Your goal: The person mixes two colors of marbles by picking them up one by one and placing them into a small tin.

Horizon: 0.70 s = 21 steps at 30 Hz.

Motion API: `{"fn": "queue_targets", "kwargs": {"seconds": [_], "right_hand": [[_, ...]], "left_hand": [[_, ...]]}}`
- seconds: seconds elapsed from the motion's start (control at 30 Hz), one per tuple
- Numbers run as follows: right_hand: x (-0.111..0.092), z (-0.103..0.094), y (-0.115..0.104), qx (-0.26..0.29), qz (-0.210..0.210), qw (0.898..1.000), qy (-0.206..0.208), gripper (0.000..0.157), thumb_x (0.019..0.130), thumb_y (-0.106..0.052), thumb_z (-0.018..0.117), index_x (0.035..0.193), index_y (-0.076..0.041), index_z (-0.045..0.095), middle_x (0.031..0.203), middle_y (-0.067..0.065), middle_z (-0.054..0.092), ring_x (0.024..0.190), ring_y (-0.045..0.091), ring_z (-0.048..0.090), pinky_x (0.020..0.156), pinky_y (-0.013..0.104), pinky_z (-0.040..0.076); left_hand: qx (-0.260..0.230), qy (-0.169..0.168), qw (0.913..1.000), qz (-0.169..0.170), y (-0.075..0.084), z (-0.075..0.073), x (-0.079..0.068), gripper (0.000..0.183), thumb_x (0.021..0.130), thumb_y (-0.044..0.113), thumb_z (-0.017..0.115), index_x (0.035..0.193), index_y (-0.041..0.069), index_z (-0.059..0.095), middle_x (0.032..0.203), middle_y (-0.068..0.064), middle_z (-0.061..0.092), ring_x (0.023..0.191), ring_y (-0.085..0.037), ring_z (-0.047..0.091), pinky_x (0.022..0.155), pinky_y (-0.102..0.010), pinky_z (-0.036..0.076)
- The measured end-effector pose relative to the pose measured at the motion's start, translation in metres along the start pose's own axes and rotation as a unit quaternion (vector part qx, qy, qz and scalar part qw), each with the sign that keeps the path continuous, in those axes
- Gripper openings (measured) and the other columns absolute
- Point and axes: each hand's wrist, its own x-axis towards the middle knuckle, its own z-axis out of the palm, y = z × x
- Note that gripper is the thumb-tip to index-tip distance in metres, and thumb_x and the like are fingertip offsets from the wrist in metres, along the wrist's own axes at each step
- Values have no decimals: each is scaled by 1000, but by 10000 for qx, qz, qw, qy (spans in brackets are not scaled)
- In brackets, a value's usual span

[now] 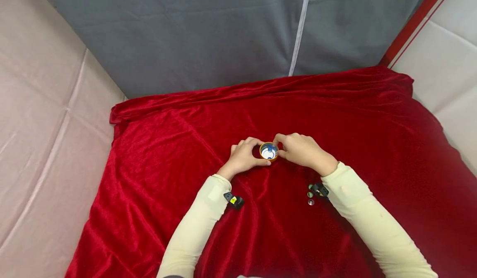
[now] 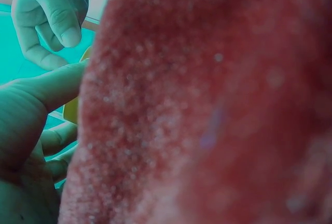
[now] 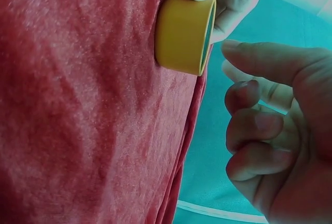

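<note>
A small round yellow cup [image 3: 181, 35] stands on the red cloth, its mouth facing up. In the head view its inside looks white, with blue shapes in it. My left hand [image 1: 244, 156] holds the cup between thumb and fingers from the left side. My right hand [image 1: 301, 149] is over the cup's right rim, thumb and index finger bent toward each other. In the right wrist view those two fingertips [image 3: 232, 47] come close together just above the mouth, and the other fingers curl inward. I cannot tell whether something small is pinched there.
Several small discs, green and silver [image 1: 311, 202], lie in a row on the cloth below my right wrist. The red velvet cloth [image 1: 179, 154] has folds and a bunched far edge. A grey curtain [image 1: 186, 42] hangs behind it, with pale walls [image 1: 33, 125] at the sides.
</note>
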Motion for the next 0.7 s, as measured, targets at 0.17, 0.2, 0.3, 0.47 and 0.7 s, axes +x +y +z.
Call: {"fn": "queue_targets", "kwargs": {"seconds": [0.17,0.2,0.3,0.47,0.7], "right_hand": [[-2,-1,1,-23,19,10000,21,16,86,-21,70,100,-15,65,62,-4,53,57,13,47,52,32,42],[-2,-1,1,-16,23,10000,16,16,86,-21,70,100,-15,65,62,-4,53,57,13,48,52,32,42],[-3,0,2,4,72,10000,-17,16,86,-21,70,100,-15,65,62,-4,53,57,13,47,52,31,41],[-4,0,3,51,92,9999,-46,17,87,-22,70,101,-14,66,61,-3,52,55,12,46,51,28,39],[-11,-7,9,110,160,9998,5,16,87,-21,69,101,-13,66,63,-2,53,57,11,46,51,28,38]], "left_hand": [[-22,-5,10000,-22,0,0,1,62,73,42,82,125,18,59,129,0,57,119,-22,49,91,-42,29],[-38,-14,10000,-16,0,1,1,62,73,42,82,125,18,59,129,0,57,119,-22,49,91,-42,29],[-68,-47,10000,8,1,1,2,63,73,42,82,126,17,58,130,-1,56,119,-23,49,91,-42,29],[2,-25,10000,-15,-1,0,4,63,73,42,83,125,17,59,130,0,56,118,-22,49,91,-42,29],[118,17,9999,-7,-3,-5,8,63,73,42,82,126,17,59,129,-1,57,118,-23,50,91,-43,30]]}}
